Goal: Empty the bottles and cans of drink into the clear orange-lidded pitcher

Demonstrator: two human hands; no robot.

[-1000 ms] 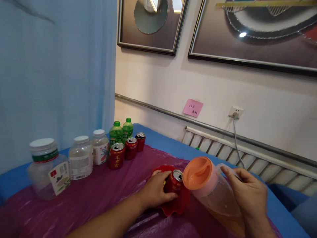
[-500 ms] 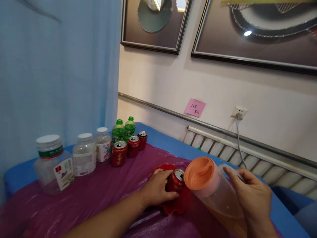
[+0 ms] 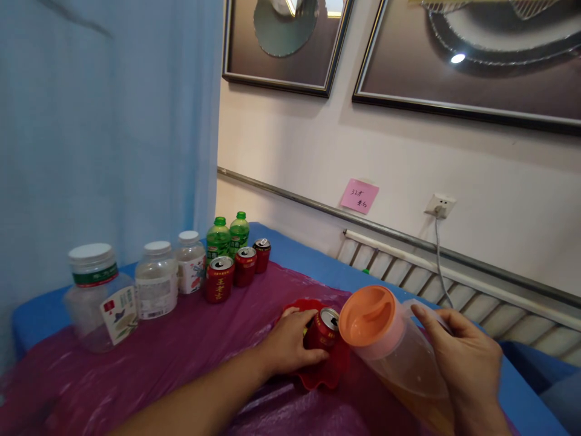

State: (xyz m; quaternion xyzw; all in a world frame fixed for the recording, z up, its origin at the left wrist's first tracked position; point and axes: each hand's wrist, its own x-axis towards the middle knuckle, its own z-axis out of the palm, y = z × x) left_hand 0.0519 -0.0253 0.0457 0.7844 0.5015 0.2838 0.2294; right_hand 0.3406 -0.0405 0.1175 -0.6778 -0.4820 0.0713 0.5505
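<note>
My left hand (image 3: 293, 339) is wrapped round a red drink can (image 3: 322, 332), whose opened top faces up and leans a little to the right. Under the can lies a red wavy-edged dish (image 3: 320, 376). With my right hand (image 3: 467, 357) I grip the handle of a translucent pitcher (image 3: 411, 375) holding brownish liquid. The pitcher is tilted to the left, and its orange lid (image 3: 367, 316) is right beside the can's top. Whether any liquid runs between them I cannot tell.
Purple plastic sheeting (image 3: 181, 357) covers much of the blue table (image 3: 290, 248). To the left stand clear jars with white lids (image 3: 157, 281), several red cans (image 3: 220, 281) and two green bottles (image 3: 219, 237). Behind are a radiator (image 3: 408, 272) and a plugged-in cable (image 3: 438, 254).
The view has shifted very slightly. Both hands keep their hold, and the can and the tilted pitcher stay in nearly the same place.
</note>
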